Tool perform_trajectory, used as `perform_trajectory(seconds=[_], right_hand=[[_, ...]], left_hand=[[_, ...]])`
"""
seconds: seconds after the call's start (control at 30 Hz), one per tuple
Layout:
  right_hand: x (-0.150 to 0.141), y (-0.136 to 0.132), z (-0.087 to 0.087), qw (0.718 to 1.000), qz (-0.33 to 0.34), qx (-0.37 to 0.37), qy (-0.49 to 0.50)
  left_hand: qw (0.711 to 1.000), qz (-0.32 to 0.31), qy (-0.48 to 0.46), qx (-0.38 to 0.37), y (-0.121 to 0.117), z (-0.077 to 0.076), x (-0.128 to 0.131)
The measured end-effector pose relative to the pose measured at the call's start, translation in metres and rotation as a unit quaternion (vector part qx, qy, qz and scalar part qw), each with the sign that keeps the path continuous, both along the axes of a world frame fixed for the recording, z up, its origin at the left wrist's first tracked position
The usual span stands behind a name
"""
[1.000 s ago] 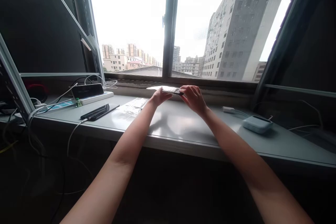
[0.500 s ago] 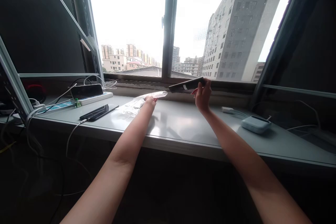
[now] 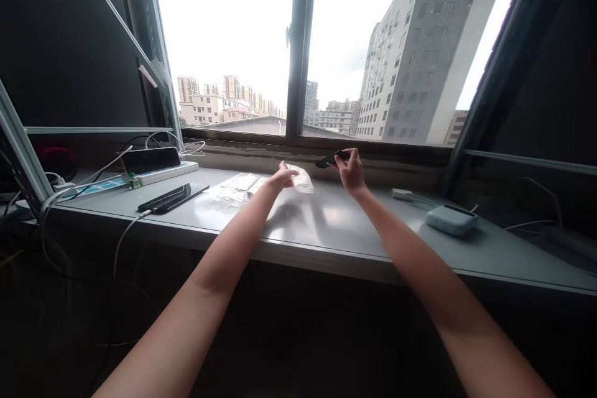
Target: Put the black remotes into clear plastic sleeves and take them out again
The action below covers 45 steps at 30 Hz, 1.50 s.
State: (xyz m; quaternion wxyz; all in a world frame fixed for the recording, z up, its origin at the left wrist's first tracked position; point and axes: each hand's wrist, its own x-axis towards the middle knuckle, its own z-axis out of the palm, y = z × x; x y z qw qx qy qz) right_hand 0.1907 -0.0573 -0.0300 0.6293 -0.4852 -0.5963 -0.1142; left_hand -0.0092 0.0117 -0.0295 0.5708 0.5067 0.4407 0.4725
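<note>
My left hand is closed on a translucent plastic bag, lifted above the desk with its end pointing right. Between the fingers and thumb of my right hand is a dark, flat slab that looks like a phone. It tilts down to the left, just beyond the bag and apart from it. Several shiny clear plastic bags lie on the desk to the left of my left hand.
Left on the grey desk lies a dark phone with a white cable. Behind it, another phone leans on a white power strip, beside a small green bottle. A pale blue power bank and white charger lie right.
My left hand has moved slightly right and up, lifting a plastic bag off the pile. My right hand has lowered and drawn left, and the dark slab is turned more end-on.
</note>
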Motion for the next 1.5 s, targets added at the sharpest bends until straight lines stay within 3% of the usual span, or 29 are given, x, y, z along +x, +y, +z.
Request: perform_trajectory(seconds=[0.1, 0.17, 0.27, 0.33, 0.43, 0.57, 0.67, 0.8, 0.97, 1.17, 1.23, 1.37, 1.43, 1.5], right_hand=[[-0.002, 0.0, -0.004, 0.997, -0.004, -0.048, -0.065], [-0.005, -0.004, -0.005, 0.989, 0.016, -0.113, -0.098], [-0.01, -0.013, -0.003, 0.965, 0.042, -0.226, -0.126], [-0.012, -0.019, 0.0, 0.951, 0.048, -0.268, -0.143], [-0.012, -0.023, 0.004, 0.946, 0.034, -0.278, -0.163], [-0.007, -0.025, 0.008, 0.948, -0.014, -0.263, -0.181], [-0.003, -0.027, 0.009, 0.944, -0.049, -0.257, -0.202], [0.001, -0.028, 0.007, 0.928, -0.081, -0.285, -0.226], [0.003, -0.029, 0.006, 0.91, 0.013, -0.33, -0.252], [0.0, -0.03, 0.006, 0.878, 0.09, -0.423, -0.208], [0.001, -0.029, 0.005, 0.871, 0.082, -0.436, -0.212], [0.005, -0.023, -0.002, 0.883, -0.002, -0.37, -0.291], [0.006, -0.02, -0.006, 0.877, -0.029, -0.366, -0.311], [0.006, -0.018, -0.01, 0.86, -0.013, -0.399, -0.319]], left_hand=[[0.991, -0.049, 0.119, 0.031, -0.004, -0.005, 0.004], [0.981, -0.041, 0.183, 0.048, -0.007, -0.008, 0.003], [0.976, -0.005, 0.198, 0.09, -0.01, -0.01, 0.001], [0.965, -0.012, 0.232, 0.126, -0.011, -0.011, 0.0], [0.918, -0.075, 0.322, 0.217, -0.012, -0.015, 0.004], [0.863, -0.191, 0.36, 0.298, -0.012, -0.025, 0.015], [0.839, -0.233, 0.407, 0.275, -0.012, -0.031, 0.021], [0.819, -0.22, 0.477, 0.233, -0.019, -0.032, 0.023], [0.793, -0.154, 0.54, 0.237, -0.026, -0.031, 0.022], [0.82, -0.157, 0.51, 0.209, -0.029, -0.031, 0.022], [0.808, -0.168, 0.525, 0.207, -0.031, -0.03, 0.022], [0.778, -0.199, 0.557, 0.213, -0.033, -0.029, 0.024], [0.782, -0.194, 0.552, 0.215, -0.03, -0.03, 0.025], [0.796, -0.194, 0.528, 0.225, -0.024, -0.034, 0.025]])
